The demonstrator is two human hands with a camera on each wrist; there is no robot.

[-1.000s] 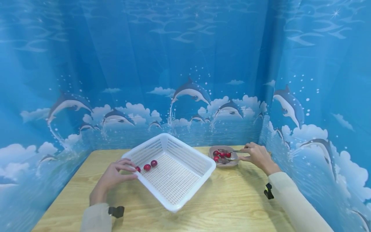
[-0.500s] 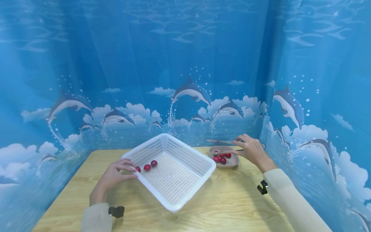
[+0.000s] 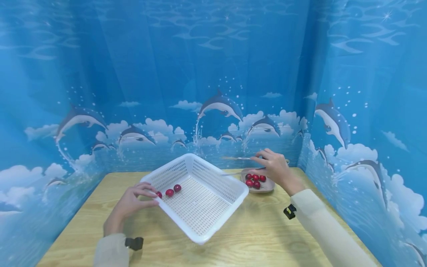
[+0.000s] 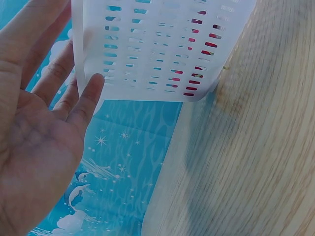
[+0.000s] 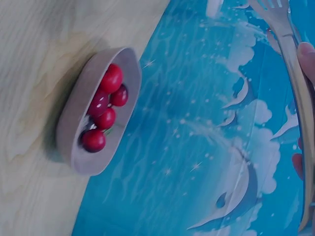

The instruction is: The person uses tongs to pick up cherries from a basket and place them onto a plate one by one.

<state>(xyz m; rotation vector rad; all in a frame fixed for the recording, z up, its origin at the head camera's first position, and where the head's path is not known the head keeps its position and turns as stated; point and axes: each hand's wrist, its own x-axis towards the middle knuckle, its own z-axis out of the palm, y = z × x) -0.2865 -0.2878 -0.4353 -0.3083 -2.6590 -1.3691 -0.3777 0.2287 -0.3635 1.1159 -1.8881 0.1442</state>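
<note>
My left hand [image 3: 135, 200] pinches the left rim of a white perforated plastic basket [image 3: 213, 222], with fingers and thumb on either side of the wall in the left wrist view. Three dark red cherries [image 3: 169, 193] lie in the basket's left corner. My right hand [image 3: 275, 167] grips metal tongs [image 5: 293, 64] with a fork-shaped end. The two arms of the tongs are spread, and no cherry shows between them. The lower arm overlaps the basket's right rim in the head view. Behind and below the hand, a pinkish bowl [image 5: 74, 115] holds several red cherries [image 5: 105, 118].
Both basket and bowl are on a light wood-grain table [image 3: 267, 237]. Blue curtains [image 3: 166, 74] printed with dolphins and clouds hang close behind the table and along its sides. Each wrist wears a small dark strapped device [image 3: 134, 243].
My right hand has lifted the tongs out of the bowl and carried them left toward the basket, their arms spreading apart. The left hand and basket have stayed put.
</note>
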